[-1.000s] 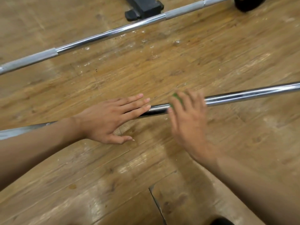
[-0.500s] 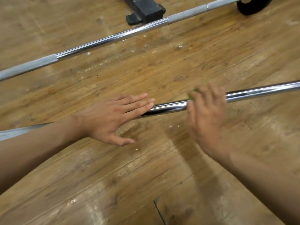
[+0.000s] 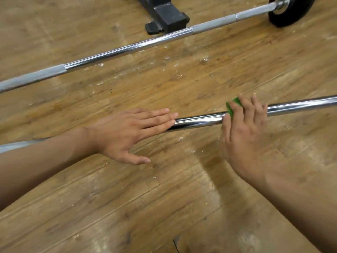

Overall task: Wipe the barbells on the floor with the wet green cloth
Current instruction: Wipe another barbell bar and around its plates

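The left hand [image 3: 125, 132], fingers straight, presses the near barbell [image 3: 198, 121], probably against rolling. The right hand [image 3: 242, 130] curls its fingers around the green cloth [image 3: 234, 106]; better to wrap it fully and slide evenly.

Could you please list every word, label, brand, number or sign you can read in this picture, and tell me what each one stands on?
None: no text can be read anywhere in this view.
The near barbell, far barbell, black weight plate, black stand foot, green cloth and wooden floor show no lettering.
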The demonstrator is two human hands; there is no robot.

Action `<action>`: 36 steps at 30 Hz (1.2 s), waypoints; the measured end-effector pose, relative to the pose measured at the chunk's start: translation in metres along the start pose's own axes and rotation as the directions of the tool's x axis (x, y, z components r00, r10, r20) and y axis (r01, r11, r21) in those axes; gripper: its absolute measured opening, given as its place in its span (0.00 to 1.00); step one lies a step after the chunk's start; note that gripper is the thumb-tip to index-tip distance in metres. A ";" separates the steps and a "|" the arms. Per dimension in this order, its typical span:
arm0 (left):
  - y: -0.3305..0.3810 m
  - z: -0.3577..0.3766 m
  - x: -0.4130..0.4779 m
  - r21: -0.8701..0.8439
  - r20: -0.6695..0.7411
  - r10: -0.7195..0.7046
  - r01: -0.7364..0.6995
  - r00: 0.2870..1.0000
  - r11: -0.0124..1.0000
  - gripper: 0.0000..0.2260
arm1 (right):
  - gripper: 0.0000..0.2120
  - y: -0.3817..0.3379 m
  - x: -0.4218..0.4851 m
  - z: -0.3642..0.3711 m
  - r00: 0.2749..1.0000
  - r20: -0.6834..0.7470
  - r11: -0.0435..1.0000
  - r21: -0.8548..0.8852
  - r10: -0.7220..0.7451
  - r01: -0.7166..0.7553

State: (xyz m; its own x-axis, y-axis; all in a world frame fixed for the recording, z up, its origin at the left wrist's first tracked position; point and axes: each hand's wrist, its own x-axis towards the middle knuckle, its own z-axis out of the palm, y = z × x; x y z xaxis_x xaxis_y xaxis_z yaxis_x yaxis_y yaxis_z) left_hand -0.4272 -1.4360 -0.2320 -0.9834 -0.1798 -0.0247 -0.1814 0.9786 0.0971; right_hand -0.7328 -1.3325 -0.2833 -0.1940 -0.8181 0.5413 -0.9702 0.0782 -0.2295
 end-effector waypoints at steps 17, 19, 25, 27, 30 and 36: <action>0.001 -0.002 0.003 0.022 0.039 -0.031 0.030 0.999 0.999 0.44 | 0.18 0.033 0.021 -0.007 0.999 0.020 0.998 -0.041 0.040 -0.039; 0.002 -0.003 0.002 0.015 0.035 -0.030 0.030 0.999 0.999 0.44 | 0.18 -0.015 0.011 0.000 0.994 0.068 0.997 0.020 -0.082 0.080; 0.008 -0.002 -0.002 0.029 0.035 -0.052 0.051 0.998 0.998 0.45 | 0.18 -0.042 0.003 0.007 0.914 0.084 0.916 0.101 -0.397 0.388; 0.010 -0.001 -0.003 0.027 0.040 -0.062 0.061 0.997 0.998 0.45 | 0.18 0.012 0.012 -0.003 0.957 0.078 0.959 0.050 -0.281 0.278; 0.013 0.000 -0.003 0.030 0.036 -0.056 0.055 0.998 0.998 0.45 | 0.22 0.079 0.021 -0.023 0.996 0.092 0.997 -0.075 0.011 -0.004; 0.021 0.002 -0.003 0.016 0.019 -0.032 0.031 0.999 0.999 0.45 | 0.17 -0.009 0.005 -0.023 0.994 0.106 0.997 -0.078 -0.004 0.012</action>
State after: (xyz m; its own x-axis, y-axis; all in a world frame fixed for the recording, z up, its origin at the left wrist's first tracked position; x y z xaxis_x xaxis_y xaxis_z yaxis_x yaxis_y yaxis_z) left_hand -0.4281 -1.4147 -0.2317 -0.9768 -0.2089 -0.0463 -0.2121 0.9739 0.0803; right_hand -0.7282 -1.3242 -0.2600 -0.1735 -0.8744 0.4531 -0.9808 0.1120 -0.1594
